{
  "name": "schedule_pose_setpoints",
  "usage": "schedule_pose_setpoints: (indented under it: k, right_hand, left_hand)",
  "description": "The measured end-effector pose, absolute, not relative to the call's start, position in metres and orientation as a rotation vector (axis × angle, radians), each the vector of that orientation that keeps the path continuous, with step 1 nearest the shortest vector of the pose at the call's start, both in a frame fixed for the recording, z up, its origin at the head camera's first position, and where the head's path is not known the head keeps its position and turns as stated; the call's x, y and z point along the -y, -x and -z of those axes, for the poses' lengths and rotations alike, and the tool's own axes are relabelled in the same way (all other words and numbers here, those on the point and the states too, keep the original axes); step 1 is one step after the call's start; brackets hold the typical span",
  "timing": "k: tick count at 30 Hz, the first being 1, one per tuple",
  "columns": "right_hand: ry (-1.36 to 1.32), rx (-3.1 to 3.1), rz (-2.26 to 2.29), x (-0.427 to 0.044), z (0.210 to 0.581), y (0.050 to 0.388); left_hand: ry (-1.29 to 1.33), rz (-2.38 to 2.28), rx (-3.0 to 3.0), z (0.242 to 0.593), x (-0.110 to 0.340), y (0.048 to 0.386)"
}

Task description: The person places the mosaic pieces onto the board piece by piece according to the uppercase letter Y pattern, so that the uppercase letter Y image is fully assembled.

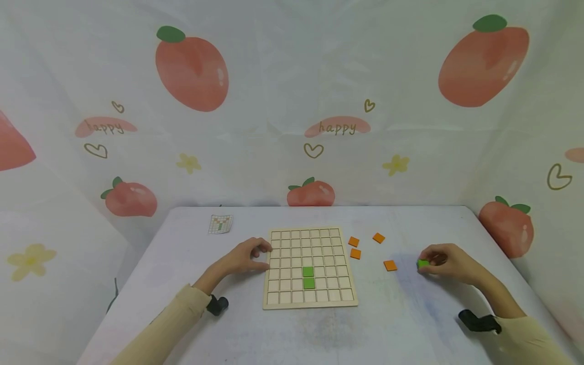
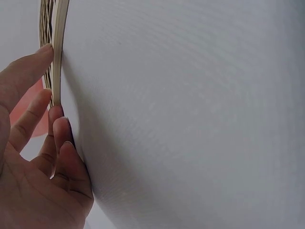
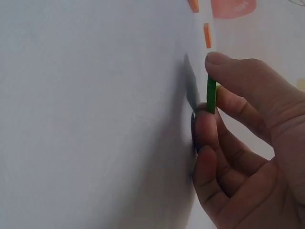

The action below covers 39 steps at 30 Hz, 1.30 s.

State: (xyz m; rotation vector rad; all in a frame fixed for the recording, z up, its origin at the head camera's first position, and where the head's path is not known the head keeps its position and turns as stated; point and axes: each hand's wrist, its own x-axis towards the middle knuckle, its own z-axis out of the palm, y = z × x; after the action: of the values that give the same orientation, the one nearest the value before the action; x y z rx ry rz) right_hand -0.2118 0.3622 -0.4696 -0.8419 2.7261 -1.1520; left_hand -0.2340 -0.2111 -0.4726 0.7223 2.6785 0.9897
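Note:
A wooden grid board (image 1: 310,306) lies on the table with two green square tiles (image 1: 308,283) in one column, one above the other. At the board's left edge, my left hand (image 1: 246,257) touches the rim with thumb and fingertips; the left wrist view shows these on the board's side (image 2: 57,57). Off to the right, my right hand (image 1: 453,263) pinches a green square tile (image 1: 423,263) between thumb and fingers. In the right wrist view this tile (image 3: 211,95) is seen edge-on, just above the table surface.
Several orange square tiles (image 1: 390,265) are scattered between the board and my right hand. A small paper card (image 1: 221,224) with a printed grid pattern lies at the back left of the white table (image 1: 378,329). Behind hangs a fruit-print curtain (image 1: 269,101).

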Motion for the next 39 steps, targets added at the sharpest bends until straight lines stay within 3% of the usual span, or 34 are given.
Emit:
schedule_pose_setpoints:
  k: [22,32,39]
  right_hand:
    - [0.844,-2.507,1.389,-0.321,0.462,0.224]
    - [0.717,-2.462,1.439,-0.296,0.452,0.226]
    - [0.791,-2.389,1.509,-0.274,0.451,0.231]
  left_hand:
    - [-0.686,-0.991,-2.665,0.468,0.208,0.234]
    - [-0.685,-0.983,-2.674,0.469,0.209,0.234]
    - [-0.678,-0.981,-2.682,0.47,0.209,0.234]
